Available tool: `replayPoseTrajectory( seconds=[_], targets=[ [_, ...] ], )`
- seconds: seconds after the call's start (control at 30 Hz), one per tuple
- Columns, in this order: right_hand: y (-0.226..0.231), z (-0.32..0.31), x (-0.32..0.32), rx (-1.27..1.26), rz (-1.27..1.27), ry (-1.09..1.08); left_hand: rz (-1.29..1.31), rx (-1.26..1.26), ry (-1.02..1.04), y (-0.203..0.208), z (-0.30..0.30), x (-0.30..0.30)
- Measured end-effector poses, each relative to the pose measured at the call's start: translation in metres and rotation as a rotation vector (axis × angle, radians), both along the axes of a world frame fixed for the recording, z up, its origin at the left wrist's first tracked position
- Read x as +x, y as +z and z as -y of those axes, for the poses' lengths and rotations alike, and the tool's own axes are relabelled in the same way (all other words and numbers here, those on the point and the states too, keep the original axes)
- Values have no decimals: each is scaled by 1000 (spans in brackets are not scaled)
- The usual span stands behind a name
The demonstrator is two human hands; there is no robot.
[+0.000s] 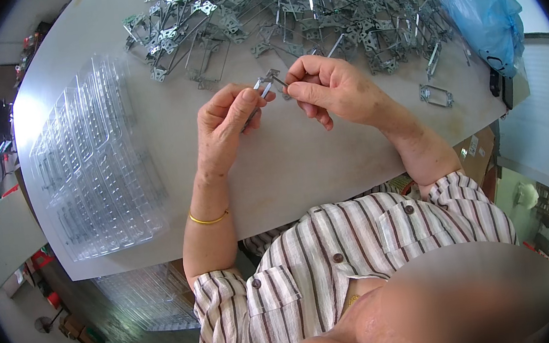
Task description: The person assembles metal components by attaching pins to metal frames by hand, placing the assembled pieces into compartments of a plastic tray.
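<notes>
Between my two hands, a small metal bracket (271,76) with thin rods is held just above the table. My left hand (224,124) is closed, its thumb and forefinger pinching the bracket's left side. The fingers of my right hand (340,91) pinch a thin dark rod at the bracket's right side. Part of the piece is hidden by my fingers. Beyond my hands spreads a large tangled heap of similar metal brackets (365,18). A single rectangular metal frame (436,95) lies apart, to the right of my right hand.
Clear plastic trays (104,169) with moulded rows lie on the left of the pale table (275,178). A blue plastic bag (482,16) sits at the far right, with a dark object (504,88) by the table's edge. More clear trays (150,295) stand below the table's left side.
</notes>
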State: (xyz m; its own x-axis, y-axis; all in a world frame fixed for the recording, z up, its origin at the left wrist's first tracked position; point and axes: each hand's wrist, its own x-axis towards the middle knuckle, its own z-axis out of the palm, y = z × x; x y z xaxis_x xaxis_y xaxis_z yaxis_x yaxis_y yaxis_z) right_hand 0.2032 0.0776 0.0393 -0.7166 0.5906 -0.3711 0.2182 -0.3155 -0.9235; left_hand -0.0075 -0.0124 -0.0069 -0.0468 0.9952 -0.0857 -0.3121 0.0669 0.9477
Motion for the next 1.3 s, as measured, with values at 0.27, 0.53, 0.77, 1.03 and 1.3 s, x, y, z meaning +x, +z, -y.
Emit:
replayPoseTrajectory(
  seconds=[0.27, 0.53, 0.77, 1.03, 1.3],
  targets=[
    [1, 1, 1, -61, 25, -1, -240, 88, -78, 1, 1, 6],
    [-8, 8, 2, -278, -114, -54, -409, 208, -65, -1, 1, 7],
    [-6, -1, 9, -18, -6, 79, -59, 22, 49, -5, 1, 3],
    [-18, 1, 2, 280, -299, -22, -39, -69, 13, -4, -3, 7],
    [-34, -5, -16, 333, -312, -93, 31, -44, -11, -5, -14, 3]
  ],
)
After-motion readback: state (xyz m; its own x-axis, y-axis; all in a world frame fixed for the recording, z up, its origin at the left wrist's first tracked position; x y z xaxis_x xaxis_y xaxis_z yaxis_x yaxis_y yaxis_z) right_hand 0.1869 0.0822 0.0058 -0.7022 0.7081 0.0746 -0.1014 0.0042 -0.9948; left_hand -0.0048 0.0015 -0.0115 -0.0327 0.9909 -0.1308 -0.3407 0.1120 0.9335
